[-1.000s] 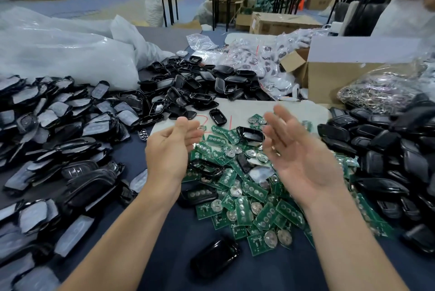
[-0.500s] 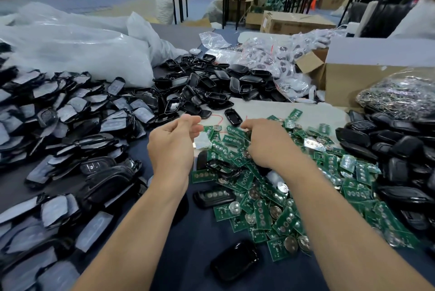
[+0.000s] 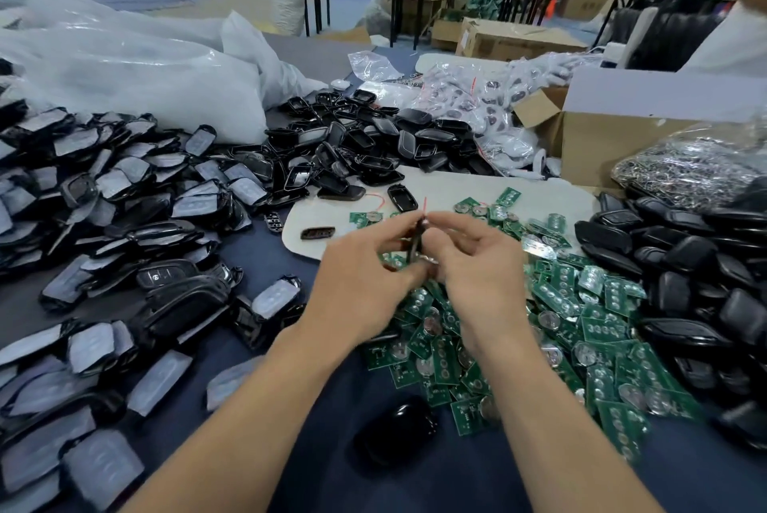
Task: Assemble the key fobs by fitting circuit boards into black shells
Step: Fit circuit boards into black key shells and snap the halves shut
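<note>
**Two-handed hold on a shell above the board pile**

Both hands meet over the middle of the table (image 3: 257,259). The left hand (image 3: 365,284) and right hand (image 3: 481,271) have their fingers curled inward and together pinch one black shell (image 3: 417,240), which is seen edge-on and upright between the fingertips. Motion blur hides whether a board already sits in it. The shell is held off the table, directly above the near edge of the green boards (image 3: 560,305), which spread below and to the right of the hands. More shells lie in a heap (image 3: 685,263) at far right, well apart from the hands. A single loose shell (image 3: 394,429) rests on the cloth between the forearms.

Handling, as judged: the shell looks light, rigid and glossy, so probably slippery. It is best gripped by its long side rims, leaving the open cavity free. The boards appear thin, stiff and fragile at their mounted parts. They should be held by the bare edges and pressed in evenly, not flexed.
</note>
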